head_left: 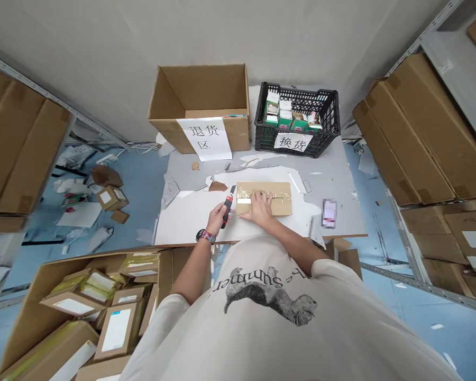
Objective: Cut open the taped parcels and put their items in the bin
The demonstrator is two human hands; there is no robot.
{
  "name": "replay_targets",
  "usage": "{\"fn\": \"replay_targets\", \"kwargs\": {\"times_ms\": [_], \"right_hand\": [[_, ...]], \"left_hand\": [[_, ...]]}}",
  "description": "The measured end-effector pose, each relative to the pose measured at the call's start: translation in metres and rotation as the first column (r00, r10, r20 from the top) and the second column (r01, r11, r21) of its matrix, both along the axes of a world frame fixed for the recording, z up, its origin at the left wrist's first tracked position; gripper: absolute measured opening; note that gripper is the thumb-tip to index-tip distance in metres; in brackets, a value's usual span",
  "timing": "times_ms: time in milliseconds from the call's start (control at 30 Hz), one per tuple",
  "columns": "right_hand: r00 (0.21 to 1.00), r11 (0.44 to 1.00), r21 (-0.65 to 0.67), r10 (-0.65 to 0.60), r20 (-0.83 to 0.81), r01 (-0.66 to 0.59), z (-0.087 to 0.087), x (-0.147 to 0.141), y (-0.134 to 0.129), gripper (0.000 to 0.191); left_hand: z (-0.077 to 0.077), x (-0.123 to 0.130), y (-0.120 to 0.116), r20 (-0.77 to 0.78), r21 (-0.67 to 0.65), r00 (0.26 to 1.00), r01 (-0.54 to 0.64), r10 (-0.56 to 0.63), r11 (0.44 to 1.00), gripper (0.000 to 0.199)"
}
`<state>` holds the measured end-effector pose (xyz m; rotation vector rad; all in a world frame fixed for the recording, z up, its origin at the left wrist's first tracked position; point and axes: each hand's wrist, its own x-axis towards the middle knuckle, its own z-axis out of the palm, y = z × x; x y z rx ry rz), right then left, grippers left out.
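Observation:
A small taped cardboard box (pixel 282 205) lies on the white-topped table (pixel 190 214), in front of the person's body. My right hand (pixel 261 206) rests on top of the box with its fingers spread. Just left of the box, my left hand (pixel 219 216) is wrapped round a red and black utility knife (pixel 227 210). The knife's dark blade points up and away, near the box's left edge, and appears apart from it. A watch and a patterned band are on the left wrist.
At the table's back stand an open cardboard box (pixel 162 132) with a paper sign and a black crate (pixel 329 140) holding small green-white boxes. A phone (pixel 329 213) lies right. A large carton (pixel 27 312) of parcels is at lower left. Shelves flank both sides.

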<state>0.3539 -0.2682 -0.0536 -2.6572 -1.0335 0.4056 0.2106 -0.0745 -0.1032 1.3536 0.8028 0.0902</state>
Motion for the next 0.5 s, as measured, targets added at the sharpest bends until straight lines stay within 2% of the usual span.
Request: {"fn": "replay_targets", "kwargs": {"times_ms": [167, 333, 500], "right_hand": [[0.998, 0.995, -0.081, 0.048, -0.035, -0.051, 0.003, 0.005, 0.010, 0.104], [0.995, 0.989, -0.108, 0.097, -0.024, -0.099, 0.006, 0.011, 0.015, 0.107], [0.994, 0.986, -0.128, 0.101, -0.032, -0.104, 0.007, 0.013, 0.016, 0.104]], "left_hand": [[0.015, -0.010, 0.038, -0.034, 0.059, 0.994, 0.104, -0.102, 0.993, 0.094], [0.028, -0.008, 0.061, -0.060, 0.046, 0.973, 0.228, -0.225, 0.973, 0.068], [0.029, 0.004, 0.077, -0.093, 0.072, 0.940, 0.334, -0.327, 0.940, 0.052]]}}
